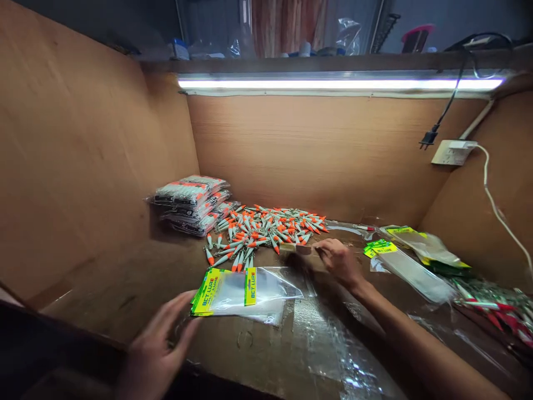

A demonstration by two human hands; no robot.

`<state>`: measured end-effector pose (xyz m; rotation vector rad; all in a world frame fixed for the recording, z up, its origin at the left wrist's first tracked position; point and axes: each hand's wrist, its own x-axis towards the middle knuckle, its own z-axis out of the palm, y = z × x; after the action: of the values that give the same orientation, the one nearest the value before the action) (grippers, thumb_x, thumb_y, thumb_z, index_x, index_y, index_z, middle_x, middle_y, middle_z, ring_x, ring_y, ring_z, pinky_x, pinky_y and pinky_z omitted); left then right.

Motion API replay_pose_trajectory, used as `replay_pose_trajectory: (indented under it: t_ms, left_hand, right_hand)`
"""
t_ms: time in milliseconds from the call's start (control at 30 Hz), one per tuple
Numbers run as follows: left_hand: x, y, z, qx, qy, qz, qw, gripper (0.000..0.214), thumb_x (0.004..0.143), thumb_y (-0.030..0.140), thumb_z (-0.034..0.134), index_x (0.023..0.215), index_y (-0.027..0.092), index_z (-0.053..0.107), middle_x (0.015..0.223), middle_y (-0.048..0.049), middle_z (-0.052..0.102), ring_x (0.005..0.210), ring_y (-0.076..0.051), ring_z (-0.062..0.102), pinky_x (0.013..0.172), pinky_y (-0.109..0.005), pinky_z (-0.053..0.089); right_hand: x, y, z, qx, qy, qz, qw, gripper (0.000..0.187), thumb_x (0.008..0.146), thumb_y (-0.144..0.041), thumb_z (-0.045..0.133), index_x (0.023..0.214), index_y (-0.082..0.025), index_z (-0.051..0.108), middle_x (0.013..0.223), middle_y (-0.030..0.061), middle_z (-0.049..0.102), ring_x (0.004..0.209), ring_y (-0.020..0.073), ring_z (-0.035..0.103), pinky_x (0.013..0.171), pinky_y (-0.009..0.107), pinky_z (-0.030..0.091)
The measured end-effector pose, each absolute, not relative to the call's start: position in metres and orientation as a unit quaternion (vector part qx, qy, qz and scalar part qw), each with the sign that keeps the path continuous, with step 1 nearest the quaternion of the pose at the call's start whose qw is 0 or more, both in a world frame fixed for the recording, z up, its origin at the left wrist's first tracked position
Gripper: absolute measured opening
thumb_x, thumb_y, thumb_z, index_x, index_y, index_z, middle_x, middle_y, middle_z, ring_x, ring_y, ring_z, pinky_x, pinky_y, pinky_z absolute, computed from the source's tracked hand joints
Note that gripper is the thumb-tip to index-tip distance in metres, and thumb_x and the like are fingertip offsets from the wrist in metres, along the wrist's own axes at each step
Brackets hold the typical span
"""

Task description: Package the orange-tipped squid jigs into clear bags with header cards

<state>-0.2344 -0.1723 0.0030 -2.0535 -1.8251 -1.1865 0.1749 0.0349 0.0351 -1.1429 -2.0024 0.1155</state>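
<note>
My left hand [160, 333] pinches the left end of a stack of clear plastic bags [266, 318] with yellow-green "BCT LURE" headers, lying at the front of the table. One bag with a narrower yellow label lies on top of it. Beyond the stack, my right hand [339, 261] is closed, its fingertips at a small, flat brownish piece [303, 250] that is blurred; its kind cannot be made out. This piece is at the near edge of a loose heap of fishing lures [266, 228], pale with orange ends and metal hooks or rings.
Packed bundles of lures [187, 200] are piled at the back left. More labelled bags [412, 272] and red-and-green lures [495, 311] lie on the right. A black plug [428, 138] hangs near a wall socket [453, 152]. Wooden walls enclose the table under a lamp tube [333, 84].
</note>
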Motion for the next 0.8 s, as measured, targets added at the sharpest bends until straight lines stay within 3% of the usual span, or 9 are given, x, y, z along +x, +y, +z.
replay_pose_trajectory:
  t_ms: [133,233,267,333,400,533,700,800]
  left_hand:
    - [-0.126,-0.097,0.052,-0.8,-0.492,-0.343,0.009,0.061,0.093,0.042,0.056,0.148,0.031,0.031,0.145,-0.0059,0.05,0.134,-0.025,0.047,0.111,-0.044,0.04]
    - [-0.059,-0.064,0.065,-0.828,-0.47,-0.304,0.01,0.115,0.068,0.066,0.073,0.155,0.022,0.012,0.155,-0.0166,0.033,0.141,-0.038,0.033,0.115,-0.056,0.029]
    - [-0.045,-0.056,0.063,-0.831,-0.482,-0.277,0.007,0.124,0.062,0.068,0.076,0.156,0.02,0.009,0.154,-0.0193,0.033,0.14,-0.041,0.032,0.113,-0.059,0.029]
    - [-0.029,-0.045,0.054,-0.834,-0.503,-0.226,-0.005,0.123,0.064,0.061,0.077,0.157,0.02,0.008,0.143,-0.0207,0.045,0.131,-0.041,0.043,0.106,-0.06,0.036]
    - [-0.027,-0.036,0.041,-0.834,-0.516,-0.196,-0.017,0.114,0.069,0.052,0.075,0.157,0.021,0.009,0.131,-0.0188,0.054,0.119,-0.039,0.052,0.098,-0.056,0.042]
    - [-0.036,-0.023,0.019,-0.837,-0.507,-0.203,-0.028,0.118,0.065,0.056,0.077,0.157,0.023,0.01,0.129,-0.0167,0.055,0.114,-0.037,0.053,0.097,-0.052,0.043]
    - [-0.04,-0.018,0.004,-0.848,-0.489,-0.199,-0.04,0.109,0.066,0.066,0.073,0.153,0.02,0.025,0.129,-0.0168,0.055,0.115,-0.036,0.052,0.098,-0.05,0.042]
    - [-0.042,-0.017,0.002,-0.849,-0.484,-0.206,-0.045,0.1,0.067,0.069,0.069,0.149,0.021,0.035,0.127,-0.0155,0.056,0.116,-0.035,0.051,0.101,-0.05,0.04]
  right_hand:
    - [0.181,0.031,0.058,-0.492,-0.691,0.247,0.469,0.032,0.09,-0.045,0.057,0.087,-0.016,0.07,0.074,0.0036,0.068,0.064,0.0171,0.059,0.059,0.026,0.045]
    - [0.187,0.018,0.054,-0.501,-0.611,0.436,0.43,0.04,0.08,-0.053,0.068,0.089,-0.014,0.068,0.067,0.0022,0.066,0.052,0.0129,0.055,0.05,0.023,0.042]
    - [0.19,0.014,0.049,-0.504,-0.592,0.478,0.408,0.042,0.077,-0.054,0.07,0.091,-0.014,0.068,0.068,0.0027,0.067,0.051,0.0122,0.056,0.049,0.022,0.041]
    - [0.197,0.012,0.038,-0.509,-0.589,0.521,0.35,0.045,0.077,-0.056,0.07,0.095,-0.015,0.068,0.076,0.0053,0.071,0.054,0.0131,0.061,0.048,0.022,0.041]
    - [0.204,0.017,0.033,-0.524,-0.628,0.481,0.315,0.047,0.08,-0.058,0.066,0.101,-0.016,0.068,0.086,0.008,0.074,0.061,0.0163,0.066,0.051,0.023,0.044]
    - [0.195,0.045,0.056,-0.546,-0.738,0.195,0.346,0.041,0.086,-0.052,0.06,0.108,-0.019,0.07,0.096,0.0086,0.075,0.081,0.0216,0.069,0.071,0.03,0.05]
    - [0.115,0.098,0.112,-0.502,-0.846,0.007,0.182,0.029,0.092,-0.042,0.051,0.096,-0.026,0.075,0.092,0.0049,0.076,0.082,0.0212,0.068,0.07,0.028,0.044]
    - [0.067,0.143,0.124,-0.553,-0.819,-0.041,0.147,0.027,0.089,-0.036,0.052,0.095,-0.025,0.076,0.098,0.0097,0.075,0.093,0.0267,0.067,0.073,0.03,0.043]
